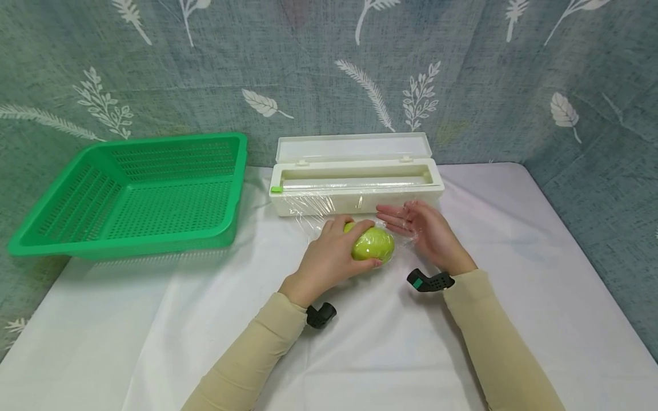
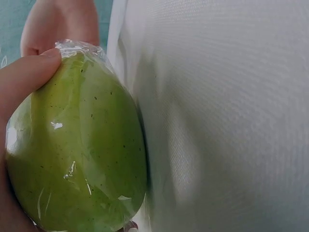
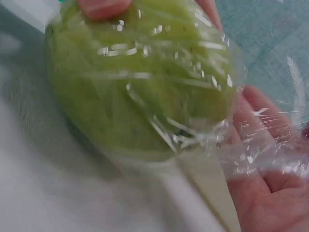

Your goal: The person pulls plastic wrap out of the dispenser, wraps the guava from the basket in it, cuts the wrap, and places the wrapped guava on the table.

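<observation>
My left hand [image 1: 325, 258] grips a smooth yellow-green fruit [image 1: 374, 244] from its left side, fingers over the top and thumb at the near side. Clear cling film [image 3: 159, 121] covers the fruit, and dark specks show on its skin in the left wrist view. Loose film stretches from the fruit toward a white cling film dispenser [image 1: 334, 204] just behind it. To the right of the fruit, my right hand [image 1: 434, 237] has its fingers extended, with film lying against them in the right wrist view [image 3: 270, 159]. Its fingertips are near the dispenser's front.
The dispenser's lid [image 1: 354, 147] stands raised at the back, with a film roll [image 1: 354, 182] inside and a green slider [image 1: 276, 189] at its left end. A green plastic basket [image 1: 154, 245] sits at the left on the white cloth [image 1: 385, 354]. A patterned curtain [image 1: 308, 68] hangs behind.
</observation>
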Action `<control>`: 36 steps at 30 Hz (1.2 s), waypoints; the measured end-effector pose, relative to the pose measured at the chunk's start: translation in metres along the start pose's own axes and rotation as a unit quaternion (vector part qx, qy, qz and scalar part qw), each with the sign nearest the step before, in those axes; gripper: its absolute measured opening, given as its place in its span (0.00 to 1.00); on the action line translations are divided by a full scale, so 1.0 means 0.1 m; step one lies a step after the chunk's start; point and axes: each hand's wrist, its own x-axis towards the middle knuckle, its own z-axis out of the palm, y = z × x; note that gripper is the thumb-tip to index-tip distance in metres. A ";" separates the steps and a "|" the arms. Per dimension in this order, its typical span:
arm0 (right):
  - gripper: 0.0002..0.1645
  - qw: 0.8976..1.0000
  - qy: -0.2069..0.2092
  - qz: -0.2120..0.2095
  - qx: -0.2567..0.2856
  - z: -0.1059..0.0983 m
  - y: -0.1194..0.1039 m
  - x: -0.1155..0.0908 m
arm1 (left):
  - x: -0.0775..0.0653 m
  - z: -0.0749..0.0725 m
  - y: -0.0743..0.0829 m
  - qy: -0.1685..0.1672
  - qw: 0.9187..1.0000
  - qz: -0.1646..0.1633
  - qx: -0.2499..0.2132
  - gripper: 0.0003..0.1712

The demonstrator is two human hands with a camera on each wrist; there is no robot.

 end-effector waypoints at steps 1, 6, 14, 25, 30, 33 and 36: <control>0.17 1.000 -0.002 -0.002 0.007 0.01 0.00 0.00 | 0.00 0.00 0.00 0.000 1.000 -0.001 -0.001 0.42; 0.17 0.999 0.019 0.003 0.039 0.10 -0.03 0.00 | 0.01 0.00 -0.01 0.003 1.000 -0.005 0.000 0.42; 0.13 0.993 0.115 -0.032 -0.001 0.44 -0.04 -0.03 | 0.03 0.01 -0.04 -0.001 1.000 -0.012 -0.023 0.42; 0.14 0.974 0.199 -0.067 -0.084 0.75 0.08 -0.09 | 0.01 -0.02 -0.02 -0.012 0.997 -0.039 -0.072 0.42; 0.15 0.957 0.233 -0.074 -0.153 0.73 0.15 -0.16 | 0.04 0.00 -0.02 -0.008 0.993 -0.055 -0.103 0.48; 0.15 0.958 0.212 -0.090 -0.172 0.67 0.21 -0.19 | 0.06 0.01 -0.02 -0.001 0.992 -0.068 -0.111 0.51; 0.16 0.962 0.167 -0.109 -0.186 0.65 0.22 -0.25 | 0.08 0.01 -0.03 0.003 0.990 -0.077 -0.116 0.54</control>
